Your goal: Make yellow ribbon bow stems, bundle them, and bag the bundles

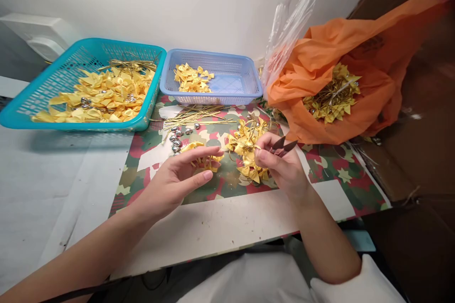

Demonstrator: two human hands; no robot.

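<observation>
My right hand (pixel 282 165) is closed, with thumb and forefinger pinched on a thin gold wire (pixel 253 146). Two dark, pointed tips (pixel 283 146) stick out between its fingers; I cannot make out the rest of that object. Just beside this hand lies a pile of yellow ribbon flowers (pixel 245 135) with gold wires. My left hand (pixel 185 175) is open, its thumb and fingers apart and nothing between them. Behind its fingers are more yellow ribbon flowers (pixel 213 163), partly hidden. Several small silver bells (pixel 177 142) lie on the mat past the left hand.
Loose gold wires (pixel 199 116) lie across the patterned mat (pixel 227 189). Behind stand a teal basket (pixel 151 104) of yellow ribbon flowers and a blue basket (pixel 231 99) with fewer. An orange bag (pixel 316 52) holding a flower bundle and a clear plastic bag (pixel 286 28) are at right.
</observation>
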